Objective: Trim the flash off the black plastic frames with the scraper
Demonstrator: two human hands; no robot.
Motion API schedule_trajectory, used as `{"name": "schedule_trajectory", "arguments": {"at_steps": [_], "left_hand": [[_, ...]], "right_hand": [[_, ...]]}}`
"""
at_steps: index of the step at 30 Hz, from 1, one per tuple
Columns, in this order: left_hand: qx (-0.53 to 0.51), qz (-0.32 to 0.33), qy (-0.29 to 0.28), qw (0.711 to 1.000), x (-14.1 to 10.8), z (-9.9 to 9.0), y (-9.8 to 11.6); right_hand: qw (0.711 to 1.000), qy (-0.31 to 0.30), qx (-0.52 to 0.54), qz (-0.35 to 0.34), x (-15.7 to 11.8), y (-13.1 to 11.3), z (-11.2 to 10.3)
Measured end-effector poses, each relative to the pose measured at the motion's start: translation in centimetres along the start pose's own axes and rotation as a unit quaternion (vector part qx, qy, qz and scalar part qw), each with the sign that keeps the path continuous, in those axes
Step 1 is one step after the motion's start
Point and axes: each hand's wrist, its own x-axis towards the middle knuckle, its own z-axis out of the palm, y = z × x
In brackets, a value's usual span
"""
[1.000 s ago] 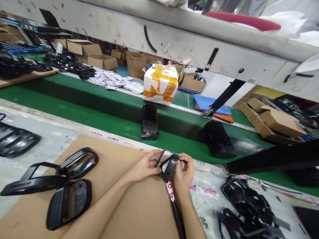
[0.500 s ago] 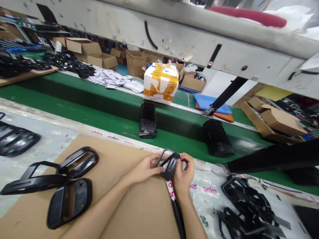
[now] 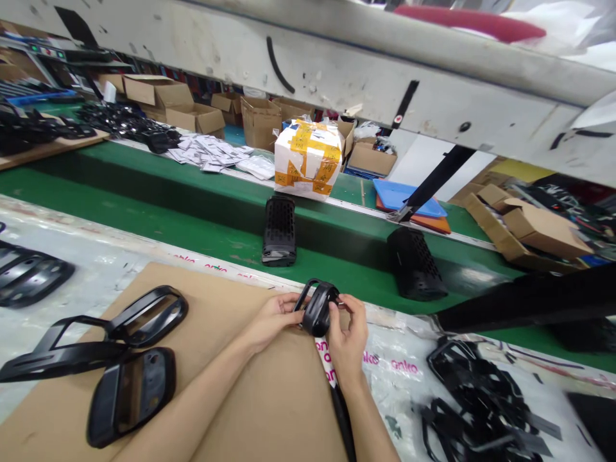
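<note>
A small black plastic frame part [image 3: 316, 307] is held between both hands above the far edge of a brown cardboard sheet [image 3: 231, 398]. My left hand [image 3: 269, 319] pinches its left side. My right hand [image 3: 349, 337] grips its right side with thumb and fingers. The part is tilted, with its thin loop at the top left. A black strap-like strip [image 3: 342, 417] runs down from under it along my right forearm.
Black frames [image 3: 110, 324] and a black housing [image 3: 129, 394] lie on the cardboard at left. Two black grille parts [image 3: 278, 231] [image 3: 414, 264] sit on the green conveyor [image 3: 192, 212]. A taped box [image 3: 305, 160] stands beyond. Tangled black parts [image 3: 476, 404] lie at right.
The two hands have turned the black part and closed tighter on it, so it looks more compact. The view has shifted slightly right and down.
</note>
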Motion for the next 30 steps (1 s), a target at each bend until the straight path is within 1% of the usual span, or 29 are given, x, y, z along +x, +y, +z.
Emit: {"name": "schedule_trajectory", "arguments": {"at_steps": [2,4,7,8,9,11,13,14,16,19,22,25,27,30], "left_hand": [[-0.005,0.0,0.007,1.0,0.0,0.1,0.2],[-0.018,0.001,0.026,1.0,0.0,0.1,0.4],[-0.023,-0.009,0.04,0.999,-0.1,0.2,0.8],[-0.02,-0.013,0.038,0.999,-0.1,0.2,0.8],[-0.014,-0.016,0.036,0.999,-0.1,0.3,0.8],[-0.001,-0.017,0.035,0.999,0.0,0.4,0.8],[0.009,-0.019,0.041,0.999,0.0,0.6,0.7],[0.01,-0.022,0.043,0.999,0.0,0.8,0.6],[0.004,-0.029,0.045,0.999,-0.2,1.3,0.5],[-0.003,-0.048,0.036,0.998,-0.6,2.1,0.2],[0.01,-0.086,0.027,0.996,-1.0,2.8,-0.3],[0.0,-0.106,0.057,0.993,-1.0,2.8,-0.5],[-0.009,-0.1,0.074,0.992,-0.9,2.6,-0.2],[-0.014,-0.086,0.072,0.994,-0.8,2.1,0.7]], "right_hand": [[1.0,0.021,0.008,-0.001,-0.1,-0.1,0.0],[0.999,0.036,0.017,-0.008,-0.2,-0.2,0.0],[0.999,0.035,0.019,-0.018,-0.3,-0.3,-0.1],[0.999,0.038,0.024,-0.008,-0.3,-0.3,-0.1],[0.998,0.046,0.038,0.015,-0.2,-0.2,0.0],[0.988,0.078,0.092,0.096,-0.1,0.0,0.3],[0.965,0.115,0.155,0.179,0.1,0.1,0.6],[0.953,0.129,0.177,0.207,0.3,0.1,0.7],[0.938,0.14,0.203,0.243,0.5,0.0,0.8],[0.921,0.148,0.23,0.278,0.7,-0.2,0.6],[0.913,0.145,0.256,0.284,0.8,-0.3,0.5],[0.915,0.119,0.279,0.266,0.5,-0.2,0.6],[0.929,0.082,0.265,0.246,0.3,0.0,0.7],[0.954,0.016,0.215,0.209,0.1,0.0,0.5]]}}
